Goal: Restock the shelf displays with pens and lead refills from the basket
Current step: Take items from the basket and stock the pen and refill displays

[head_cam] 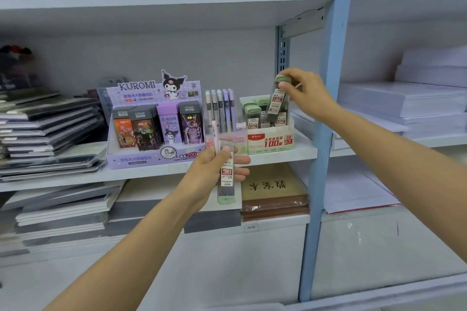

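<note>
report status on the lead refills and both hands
Right hand pinches a refill tube over the 0.7 display box. Left hand grips a second tube, cap down. Nothing blocks the box.

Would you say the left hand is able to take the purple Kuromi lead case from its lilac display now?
Probably not yet: the left hand already grips a clear green-capped lead tube and a pale pen, though nothing blocks the purple case.

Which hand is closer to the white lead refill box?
Right. The right hand is just above the white refill box, holding a refill tube over it; the left hand is lower left of it, gripping a second tube.
</note>
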Demonstrator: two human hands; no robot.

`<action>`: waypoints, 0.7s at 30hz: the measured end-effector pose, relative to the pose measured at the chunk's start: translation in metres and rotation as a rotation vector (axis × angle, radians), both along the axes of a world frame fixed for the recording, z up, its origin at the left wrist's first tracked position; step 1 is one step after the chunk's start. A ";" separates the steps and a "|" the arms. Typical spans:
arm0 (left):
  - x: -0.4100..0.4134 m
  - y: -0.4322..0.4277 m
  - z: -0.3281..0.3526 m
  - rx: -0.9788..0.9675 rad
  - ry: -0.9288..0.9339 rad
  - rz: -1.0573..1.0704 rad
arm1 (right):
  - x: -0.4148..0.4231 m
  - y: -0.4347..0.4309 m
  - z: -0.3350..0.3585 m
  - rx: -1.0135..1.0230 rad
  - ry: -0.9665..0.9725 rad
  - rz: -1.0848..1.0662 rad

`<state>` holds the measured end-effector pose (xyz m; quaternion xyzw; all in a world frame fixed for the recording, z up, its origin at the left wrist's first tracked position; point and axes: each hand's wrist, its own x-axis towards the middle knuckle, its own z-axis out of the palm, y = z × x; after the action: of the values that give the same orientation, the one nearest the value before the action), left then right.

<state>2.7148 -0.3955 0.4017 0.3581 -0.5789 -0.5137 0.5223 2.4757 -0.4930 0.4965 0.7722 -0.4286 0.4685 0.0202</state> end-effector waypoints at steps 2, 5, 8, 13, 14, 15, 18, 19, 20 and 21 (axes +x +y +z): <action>-0.001 -0.001 -0.001 -0.004 -0.006 0.001 | -0.001 0.000 -0.002 0.023 0.059 -0.011; -0.003 -0.003 0.000 -0.007 0.002 0.002 | 0.005 -0.001 -0.004 0.037 0.022 0.018; -0.003 -0.003 0.001 -0.010 -0.002 -0.006 | 0.012 -0.002 0.000 0.071 0.030 0.065; -0.001 -0.004 0.002 -0.005 0.007 -0.008 | 0.012 -0.008 0.000 0.219 0.202 0.037; -0.001 -0.004 0.003 -0.008 0.012 -0.009 | 0.013 -0.009 -0.003 0.226 0.192 0.023; -0.001 -0.004 0.003 -0.011 0.016 -0.010 | 0.014 -0.010 -0.007 0.219 0.149 0.006; -0.003 -0.002 0.003 -0.026 0.015 -0.014 | 0.018 -0.012 -0.017 0.159 0.004 -0.043; -0.003 -0.001 0.003 -0.028 0.013 -0.013 | 0.018 -0.013 -0.020 0.134 0.017 -0.075; -0.004 -0.001 0.003 -0.028 0.012 -0.010 | 0.019 -0.013 -0.022 0.122 0.035 -0.102; -0.004 -0.001 0.003 -0.029 0.010 -0.003 | 0.019 -0.014 -0.023 0.121 0.046 -0.122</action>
<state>2.7104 -0.3960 0.4049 0.3472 -0.5842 -0.5078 0.5295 2.4947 -0.5066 0.4733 0.7551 -0.5017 0.4219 0.0118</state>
